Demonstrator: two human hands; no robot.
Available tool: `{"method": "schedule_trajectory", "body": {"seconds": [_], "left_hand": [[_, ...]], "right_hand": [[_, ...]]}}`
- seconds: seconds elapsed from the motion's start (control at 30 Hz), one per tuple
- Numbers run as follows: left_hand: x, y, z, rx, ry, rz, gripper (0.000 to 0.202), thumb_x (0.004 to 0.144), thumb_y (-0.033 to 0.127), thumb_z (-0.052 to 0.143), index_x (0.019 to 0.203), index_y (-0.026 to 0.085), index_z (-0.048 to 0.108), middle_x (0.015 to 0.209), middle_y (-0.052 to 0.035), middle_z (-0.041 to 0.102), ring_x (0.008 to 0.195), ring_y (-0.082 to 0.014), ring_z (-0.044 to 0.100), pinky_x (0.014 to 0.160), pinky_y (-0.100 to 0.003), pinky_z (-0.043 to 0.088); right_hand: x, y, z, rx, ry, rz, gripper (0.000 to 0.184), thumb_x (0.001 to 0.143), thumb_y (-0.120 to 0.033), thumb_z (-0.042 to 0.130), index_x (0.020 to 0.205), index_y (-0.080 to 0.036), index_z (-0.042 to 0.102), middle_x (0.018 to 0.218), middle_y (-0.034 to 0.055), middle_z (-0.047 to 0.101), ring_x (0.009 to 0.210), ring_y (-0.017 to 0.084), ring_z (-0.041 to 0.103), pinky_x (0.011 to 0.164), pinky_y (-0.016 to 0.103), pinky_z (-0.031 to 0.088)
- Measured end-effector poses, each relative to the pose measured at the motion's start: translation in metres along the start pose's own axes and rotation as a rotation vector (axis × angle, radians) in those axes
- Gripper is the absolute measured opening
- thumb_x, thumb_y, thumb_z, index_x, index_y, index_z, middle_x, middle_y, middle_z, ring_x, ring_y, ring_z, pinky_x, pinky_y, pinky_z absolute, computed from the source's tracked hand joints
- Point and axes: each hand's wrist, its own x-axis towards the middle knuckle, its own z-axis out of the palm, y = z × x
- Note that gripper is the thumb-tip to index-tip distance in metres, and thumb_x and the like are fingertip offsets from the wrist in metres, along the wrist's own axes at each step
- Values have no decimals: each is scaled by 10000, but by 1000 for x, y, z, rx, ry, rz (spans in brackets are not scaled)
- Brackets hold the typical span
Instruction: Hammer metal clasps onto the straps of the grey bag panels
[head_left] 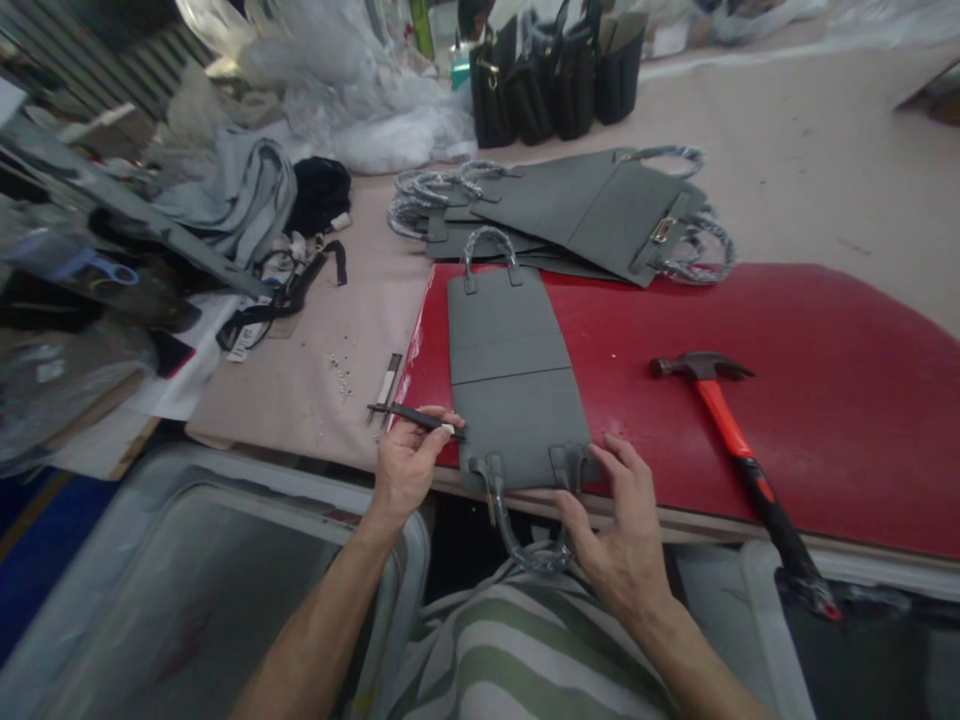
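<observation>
A grey bag panel (pixel 517 370) lies flat on a red board (pixel 795 400), with a plastic-wrapped handle at each end. Its near handle (pixel 517 545) hangs over the table's front edge. My left hand (pixel 409 455) is closed around a thin dark metal tool, like a punch or setter (pixel 418 416), beside the panel's left edge. At the panel's near right corner my right hand (pixel 619 520) has its fingers apart, close to the handle tab (pixel 568 465); whether it touches the tab I cannot tell. A claw hammer (pixel 731 430) with an orange and black grip rests on the board at right.
More grey bag panels (pixel 570 210) with wrapped handles are stacked behind. Black bags (pixel 555 85) stand at the back. Tiny metal bits (pixel 343 375) and another slim tool (pixel 386 385) lie on the left. A grey plastic bin (pixel 180 560) sits below the table's left front edge.
</observation>
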Motion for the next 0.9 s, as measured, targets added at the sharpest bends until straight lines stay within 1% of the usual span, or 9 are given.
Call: {"method": "schedule_trajectory", "body": {"seconds": [0.1, 0.2, 0.3, 0.4, 0.47, 0.57, 0.7, 0.8, 0.9], "left_hand": [[-5, 6, 10, -48, -44, -11, 346, 805, 318, 749, 1067, 135, 619, 951, -92, 771, 891, -208, 749, 879, -362, 595], [-10, 7, 21, -52, -110, -26, 335, 823, 292, 725, 1096, 138, 609, 972, -94, 770, 904, -208, 749, 858, -342, 598], [-12, 4, 31, -5, -163, -27, 275, 844, 274, 686, 1074, 136, 624, 969, -99, 775, 892, -194, 747, 831, -308, 597], [-12, 1, 37, 39, -204, -21, 239, 857, 262, 658, 1058, 135, 638, 971, -101, 778, 885, -188, 745, 816, -293, 594], [-13, 1, 39, 36, -219, -14, 232, 861, 254, 647, 1061, 137, 641, 982, -98, 777, 894, -187, 743, 820, -290, 591], [-14, 1, 41, 15, -232, -19, 220, 864, 244, 639, 1058, 141, 645, 987, -93, 776, 903, -186, 741, 826, -288, 589], [-15, 5, 42, -17, -225, -20, 221, 870, 247, 641, 1067, 146, 636, 1001, -94, 773, 917, -190, 741, 842, -297, 588], [-14, 10, 41, -64, -213, -30, 227, 864, 264, 656, 1054, 144, 626, 986, -97, 773, 913, -198, 743, 830, -305, 594], [-12, 16, 40, -130, -196, -51, 245, 852, 291, 679, 1036, 141, 620, 972, -100, 772, 892, -207, 747, 818, -318, 601]], "right_hand": [[-16, -6, -15, 236, 93, 316, 392, 843, -410, 660, 1166, -192, 614, 1205, 138, 630, 1147, 288, 585, 1043, 527, 433], [-33, -6, -17, 624, 112, 850, 363, 807, -470, 693, 1033, -189, 654, 1058, 114, 705, 987, 268, 666, 972, 493, 500], [-40, -1, -6, 1100, -8, 1245, 261, 812, -387, 677, 927, -154, 689, 997, 138, 736, 941, 276, 703, 887, 452, 556], [-38, 5, 6, 1410, -195, 1421, 176, 849, -236, 606, 920, -130, 726, 1013, 154, 751, 916, 249, 728, 784, 373, 594], [-34, 7, 12, 1524, -292, 1438, 201, 875, -184, 567, 963, -125, 737, 1057, 148, 752, 859, 205, 738, 695, 300, 599], [-29, 8, 17, 1617, -427, 1334, 209, 845, -179, 648, 1030, -141, 737, 1111, 116, 747, 696, 132, 716, 560, 211, 569], [-17, 0, 18, 1549, -578, 1116, 338, 747, -337, 811, 1030, -163, 747, 1086, 107, 751, 544, 104, 646, 435, 193, 529], [-5, -15, 19, 1384, -595, 932, 396, 719, -423, 833, 1015, -172, 751, 1007, 122, 759, 722, 190, 715, 568, 257, 593], [5, -27, 26, 1279, -479, 784, 393, 684, -403, 858, 1003, -201, 750, 1012, 108, 756, 910, 258, 716, 759, 353, 609]]}}
